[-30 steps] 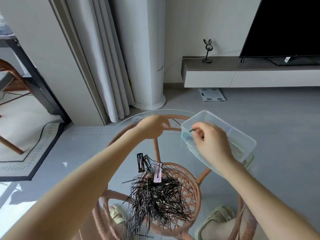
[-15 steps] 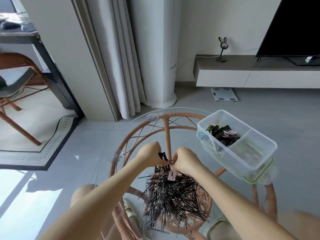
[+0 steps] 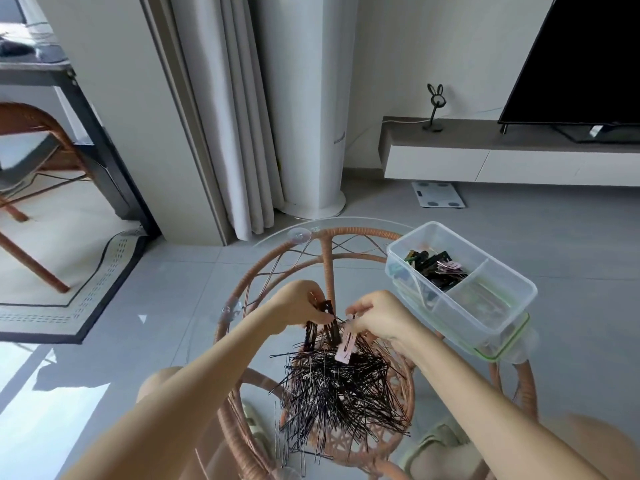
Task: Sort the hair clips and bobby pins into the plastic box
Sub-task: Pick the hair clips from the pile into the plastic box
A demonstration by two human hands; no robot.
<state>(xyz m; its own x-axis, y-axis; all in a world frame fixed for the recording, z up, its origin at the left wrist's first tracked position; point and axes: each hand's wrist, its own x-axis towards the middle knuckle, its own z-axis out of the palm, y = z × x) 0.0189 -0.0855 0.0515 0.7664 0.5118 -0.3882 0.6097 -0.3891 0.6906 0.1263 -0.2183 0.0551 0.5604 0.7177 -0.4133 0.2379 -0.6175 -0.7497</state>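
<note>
A big heap of black bobby pins (image 3: pixel 341 389) lies on the round glass table top (image 3: pixel 349 227). At the heap's far edge my left hand (image 3: pixel 301 303) pinches a black hair clip (image 3: pixel 327 308). Another black clip (image 3: pixel 310 336) lies just below it. My right hand (image 3: pixel 379 315) pinches the top of a pink hair clip (image 3: pixel 345 348), which hangs down over the pins. The clear plastic box (image 3: pixel 498 306) stands at the table's right; its far compartment holds several black, green and pink clips (image 3: pixel 438 270).
The glass top rests on a rattan frame (image 3: pixel 327 265). The box sits on its green-rimmed lid (image 3: pixel 502 351) near the table's right edge. On the floor beyond are a white column unit (image 3: pixel 308 133), a scale (image 3: pixel 438 195) and a TV bench (image 3: pixel 502 157).
My right hand left the box and came back to the far edge of the pin heap, beside my left hand. Both hands now pinch clips and have drawn slightly apart.
</note>
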